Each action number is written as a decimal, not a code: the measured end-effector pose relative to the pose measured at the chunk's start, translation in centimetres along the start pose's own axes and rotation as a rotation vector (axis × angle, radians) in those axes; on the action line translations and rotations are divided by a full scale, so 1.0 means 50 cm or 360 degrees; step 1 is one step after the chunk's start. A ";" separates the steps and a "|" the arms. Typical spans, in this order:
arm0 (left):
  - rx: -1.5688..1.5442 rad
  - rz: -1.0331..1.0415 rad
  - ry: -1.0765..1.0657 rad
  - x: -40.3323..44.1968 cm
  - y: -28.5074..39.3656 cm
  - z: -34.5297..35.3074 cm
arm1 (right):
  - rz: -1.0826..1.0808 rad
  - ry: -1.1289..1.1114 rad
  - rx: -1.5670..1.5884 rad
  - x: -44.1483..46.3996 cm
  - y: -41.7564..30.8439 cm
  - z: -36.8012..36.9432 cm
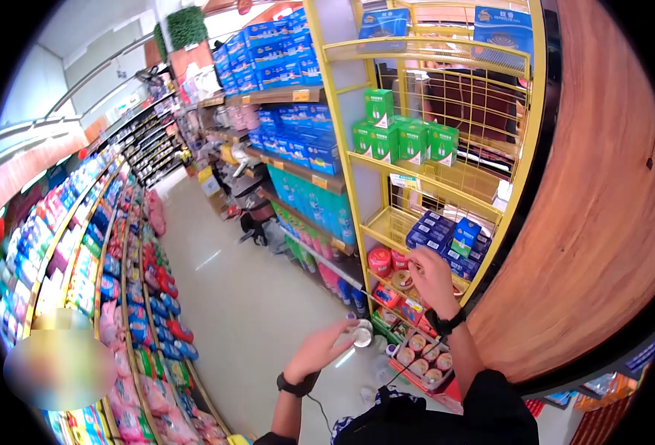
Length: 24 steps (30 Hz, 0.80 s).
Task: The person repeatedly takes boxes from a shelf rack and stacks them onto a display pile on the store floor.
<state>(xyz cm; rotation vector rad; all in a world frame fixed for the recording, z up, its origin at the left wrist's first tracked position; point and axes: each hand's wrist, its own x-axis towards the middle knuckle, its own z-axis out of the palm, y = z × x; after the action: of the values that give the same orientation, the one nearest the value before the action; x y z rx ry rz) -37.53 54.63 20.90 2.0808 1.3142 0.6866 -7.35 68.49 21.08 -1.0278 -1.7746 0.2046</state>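
Note:
My left hand point(318, 352) is low over the aisle floor, its fingers and thumb closed on a round silvery container point(362, 334). What is inside it is too small to tell. My right hand point(432, 280) is raised in front of the yellow wire rack point(394, 241), fingers bent and pressed together. Beside those fingertips sits a round tan-topped tub point(403, 279); whether they touch it I cannot tell. Pink-red round tubs point(379, 261) stand just left of it. Dark blue boxes point(429, 230) and one green-and-blue box point(466, 237) lie on the shelf above my right hand.
Several green boxes point(412, 139) stand higher on the rack. A basket of round tubs point(421, 363) is near the floor. A wooden panel point(579, 222) curves along the right. Blue cartons point(283, 52) fill shelves beyond, and bagged goods point(134, 311) line the aisle's left side.

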 end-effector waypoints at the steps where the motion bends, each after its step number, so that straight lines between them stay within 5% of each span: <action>1: -0.0031 0.0075 -0.0020 0.039 0.001 -0.029 | -0.0031 0.0086 -0.0059 0.031 0.001 0.016; 14: -0.0610 0.0703 0.0272 0.513 -0.026 -0.275 | -0.0330 0.0558 -0.0703 0.410 -0.016 0.099; 18: -0.0732 0.0944 0.0269 0.717 -0.052 -0.328 | 0.0009 0.0692 -0.0810 0.503 -0.025 0.132; 21: -0.1065 0.0825 0.0150 0.812 -0.017 -0.358 | 0.0082 0.0725 -0.1113 0.559 0.012 0.149; 24: -0.0716 0.1224 0.0385 0.901 -0.024 -0.341 | 0.0016 0.0715 -0.1169 0.585 0.019 0.165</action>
<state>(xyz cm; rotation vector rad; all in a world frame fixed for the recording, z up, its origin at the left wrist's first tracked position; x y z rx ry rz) -32.73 99.70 37.26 2.1179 0.3482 1.4389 -16.78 92.68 36.88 -1.4517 -1.4354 -0.6748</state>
